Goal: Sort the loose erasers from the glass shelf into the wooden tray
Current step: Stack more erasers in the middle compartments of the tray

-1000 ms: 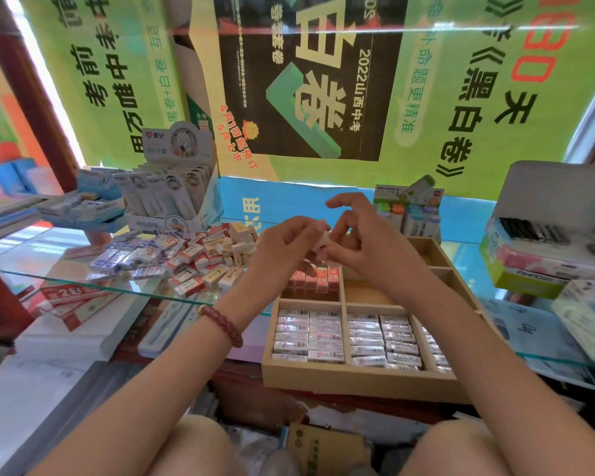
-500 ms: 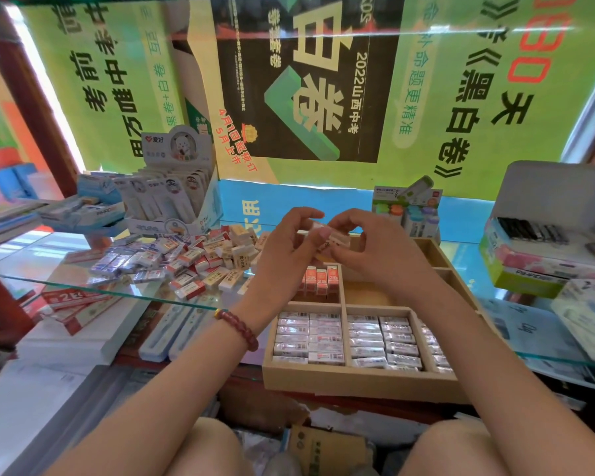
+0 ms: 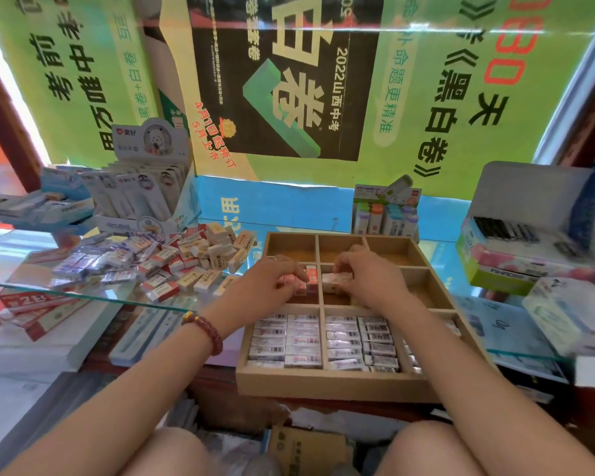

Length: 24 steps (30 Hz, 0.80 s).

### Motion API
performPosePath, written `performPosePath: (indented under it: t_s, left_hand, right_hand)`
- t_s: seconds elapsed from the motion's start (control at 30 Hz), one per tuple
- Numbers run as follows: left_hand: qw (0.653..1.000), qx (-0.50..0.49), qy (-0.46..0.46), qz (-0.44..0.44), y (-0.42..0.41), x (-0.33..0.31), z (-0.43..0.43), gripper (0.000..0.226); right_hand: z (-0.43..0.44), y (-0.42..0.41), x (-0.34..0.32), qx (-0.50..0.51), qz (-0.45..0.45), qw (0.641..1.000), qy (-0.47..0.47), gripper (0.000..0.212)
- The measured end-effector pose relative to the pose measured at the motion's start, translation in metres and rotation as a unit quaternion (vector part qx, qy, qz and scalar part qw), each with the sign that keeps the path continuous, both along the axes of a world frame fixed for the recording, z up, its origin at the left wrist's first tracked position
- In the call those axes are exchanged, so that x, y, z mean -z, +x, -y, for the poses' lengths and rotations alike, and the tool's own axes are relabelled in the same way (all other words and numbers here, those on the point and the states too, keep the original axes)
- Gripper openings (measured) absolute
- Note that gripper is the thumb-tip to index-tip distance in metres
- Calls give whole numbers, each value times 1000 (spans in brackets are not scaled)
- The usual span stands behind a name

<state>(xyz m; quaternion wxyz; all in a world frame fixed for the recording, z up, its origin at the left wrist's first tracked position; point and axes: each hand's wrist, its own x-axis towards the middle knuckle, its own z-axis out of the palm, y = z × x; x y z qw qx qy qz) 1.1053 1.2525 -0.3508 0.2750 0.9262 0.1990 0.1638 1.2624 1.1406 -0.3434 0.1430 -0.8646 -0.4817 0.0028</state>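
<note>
Pinching one white eraser (image 3: 334, 281), the right hand (image 3: 368, 280) sits low in the middle compartment of the one tray (image 3: 323, 386), which has nine. Half a second ago both hands held the eraser above the tray. The left hand (image 3: 268, 283) curls onto the red erasers (image 3: 310, 274) in the middle-left compartment; I cannot tell whether it grips them. The loose pile (image 3: 172, 259), too many to count, lies on the shelf (image 3: 11, 249) off the tray's left edge.

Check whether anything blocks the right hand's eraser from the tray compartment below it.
Nothing visible does. The right hand pinches the white eraser low over the middle compartment of the wooden tray; the floor showing beneath looks bare. The left hand holds red erasers across the divider.
</note>
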Motion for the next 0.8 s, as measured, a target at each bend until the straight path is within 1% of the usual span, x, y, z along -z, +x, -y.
performPosePath:
  t_s: [0.1,0.23,0.33,0.43,0.53,0.6,0.67,0.73,0.8]
  left_hand:
    - [1000,14,1,-4,-1,3,-4,18]
    - [1000,20,-11,8,-2,4,-6,19]
    - [1000,15,-7,10,-3,4,-9,19]
    - [1000,17,-14,13,-4,5,-11,19]
    - [1000,15,-3,24,-7,6,-13,19]
    - [999,-11,6,45,-12,5,-17,19]
    - [995,-60,-1,83,-18,6,-25,19]
    - [986,-127,-2,111,-28,11,-40,22]
    - [974,-198,12,109,-41,19,-58,23]
  right_hand:
    - [-5,1,1,4,-1,1000,15,16]
    - [-7,3,0,15,-6,1000,-5,23]
    - [-7,2,0,24,-2,999,-31,21]
    - [-8,-1,0,29,3,999,-30,24]
    - [-6,-3,-7,29,-21,999,-10,31]
    - [-4,-7,-15,17,-30,999,28,32]
    - [-6,-15,-24,-9,-36,996,82,26]
    - [-10,-28,-32,-55,-56,989,123,18]
    - [-14,-41,-37,-99,-79,982,138,12]
